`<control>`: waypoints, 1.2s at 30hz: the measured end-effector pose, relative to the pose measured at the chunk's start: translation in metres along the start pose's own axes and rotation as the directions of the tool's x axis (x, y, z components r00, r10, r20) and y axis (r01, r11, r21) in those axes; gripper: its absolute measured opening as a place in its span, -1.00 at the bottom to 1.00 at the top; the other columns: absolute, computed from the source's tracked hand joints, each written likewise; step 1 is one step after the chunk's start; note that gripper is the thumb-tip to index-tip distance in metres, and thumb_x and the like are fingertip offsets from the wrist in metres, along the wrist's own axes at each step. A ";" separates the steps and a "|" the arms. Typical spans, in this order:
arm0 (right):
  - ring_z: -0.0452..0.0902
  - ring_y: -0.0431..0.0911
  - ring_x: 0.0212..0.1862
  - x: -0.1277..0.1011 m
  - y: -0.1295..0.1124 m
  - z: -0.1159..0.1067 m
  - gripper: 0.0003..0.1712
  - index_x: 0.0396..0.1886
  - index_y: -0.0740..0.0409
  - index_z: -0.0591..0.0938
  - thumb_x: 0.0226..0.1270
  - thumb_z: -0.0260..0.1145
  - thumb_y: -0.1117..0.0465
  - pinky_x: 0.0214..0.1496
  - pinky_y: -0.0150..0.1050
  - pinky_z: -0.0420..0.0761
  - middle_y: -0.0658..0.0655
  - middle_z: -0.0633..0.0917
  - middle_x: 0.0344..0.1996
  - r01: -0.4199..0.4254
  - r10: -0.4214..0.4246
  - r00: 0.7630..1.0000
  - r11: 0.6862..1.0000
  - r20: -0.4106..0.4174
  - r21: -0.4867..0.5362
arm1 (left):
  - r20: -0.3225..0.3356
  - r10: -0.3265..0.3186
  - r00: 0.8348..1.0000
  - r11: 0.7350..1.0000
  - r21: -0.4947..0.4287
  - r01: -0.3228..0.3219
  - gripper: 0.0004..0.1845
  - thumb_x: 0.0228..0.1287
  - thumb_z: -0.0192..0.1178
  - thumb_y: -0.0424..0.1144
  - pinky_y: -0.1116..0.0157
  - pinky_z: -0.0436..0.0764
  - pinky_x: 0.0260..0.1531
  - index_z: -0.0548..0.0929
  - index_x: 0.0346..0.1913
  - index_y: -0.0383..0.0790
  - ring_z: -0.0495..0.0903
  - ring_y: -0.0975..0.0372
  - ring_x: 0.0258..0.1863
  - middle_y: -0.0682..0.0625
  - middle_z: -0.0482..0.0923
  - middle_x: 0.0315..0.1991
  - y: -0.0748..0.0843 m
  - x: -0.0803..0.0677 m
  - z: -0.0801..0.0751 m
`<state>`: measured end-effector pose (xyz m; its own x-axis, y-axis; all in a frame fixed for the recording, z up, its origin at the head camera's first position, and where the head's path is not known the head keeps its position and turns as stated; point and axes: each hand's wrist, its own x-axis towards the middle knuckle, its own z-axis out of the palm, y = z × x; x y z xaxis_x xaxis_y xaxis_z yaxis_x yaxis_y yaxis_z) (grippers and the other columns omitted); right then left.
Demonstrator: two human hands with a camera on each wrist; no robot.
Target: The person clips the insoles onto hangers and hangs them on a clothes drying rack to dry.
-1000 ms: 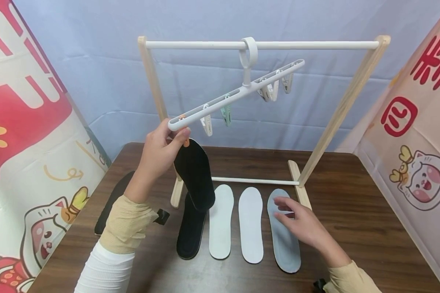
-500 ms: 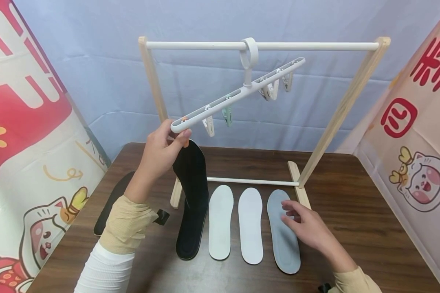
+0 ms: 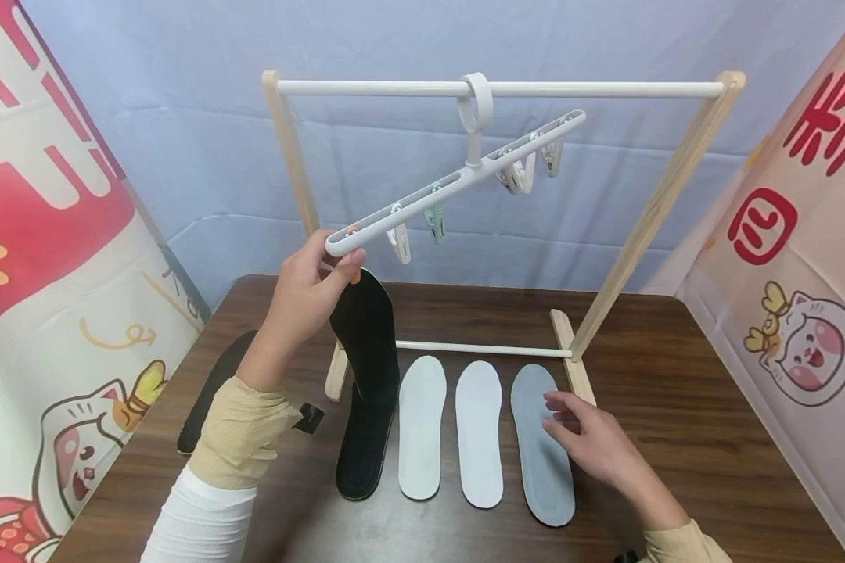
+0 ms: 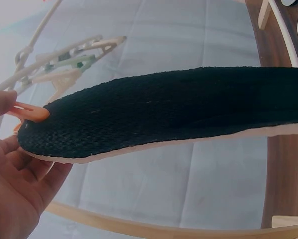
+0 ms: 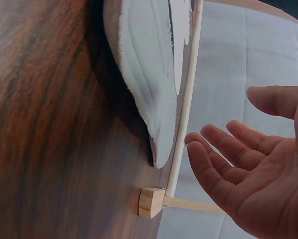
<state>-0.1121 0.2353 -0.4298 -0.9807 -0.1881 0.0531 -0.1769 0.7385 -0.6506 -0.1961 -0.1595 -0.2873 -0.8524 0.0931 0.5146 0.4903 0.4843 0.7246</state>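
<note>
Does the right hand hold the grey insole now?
No, the right wrist view shows the right hand empty, with a visible gap between it and the grey insole.

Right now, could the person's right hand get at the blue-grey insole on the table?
Probably yes: the right hand hovers close to the blue-grey insole, holding nothing, and I see nothing lying on the insole or blocking the short gap between them.

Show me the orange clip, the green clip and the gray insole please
Orange clip (image 4: 35, 113): left wrist view, on its visible orange body.
Green clip (image 3: 434, 222): head view, on its middle.
Gray insole (image 3: 544, 457): head view, midway along its upper face.
</note>
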 end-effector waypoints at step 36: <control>0.70 0.02 -0.08 -0.009 0.019 0.005 -0.52 0.20 0.32 0.59 0.37 0.39 0.18 -0.02 0.03 0.60 0.16 0.75 -0.09 -0.079 0.084 0.995 0.991 0.050 -0.106 | 0.003 0.000 1.000 1.000 0.003 0.000 -0.65 0.46 0.22 -0.04 0.17 0.54 -0.22 0.56 0.14 -0.16 0.61 0.14 -0.30 -0.05 0.62 -0.36 -0.006 0.001 0.005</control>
<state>-0.1066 0.2477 -0.4459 -0.9868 -0.1571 -0.0397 -0.1070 0.8157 -0.5685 -0.2010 -0.1579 -0.2934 -0.8528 0.0954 0.5134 0.4897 0.4872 0.7231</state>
